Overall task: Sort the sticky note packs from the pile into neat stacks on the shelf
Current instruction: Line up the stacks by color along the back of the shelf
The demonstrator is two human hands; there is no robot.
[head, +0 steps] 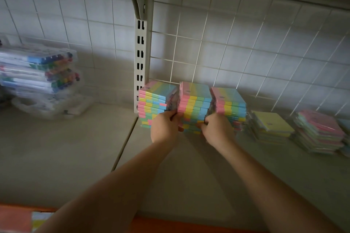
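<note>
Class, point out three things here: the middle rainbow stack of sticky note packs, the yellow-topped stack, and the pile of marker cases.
middle rainbow stack (196, 92), head view, top pack's face.
yellow-topped stack (272, 122), head view, top pack's yellow face.
marker cases (37, 70), head view, pile's front side.

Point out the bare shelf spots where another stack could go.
Bare shelf lies in front of the striped stacks and hands. Left of the upright, bare up to the marker cases. Crowded along the back right, out to the pink stack.
</note>
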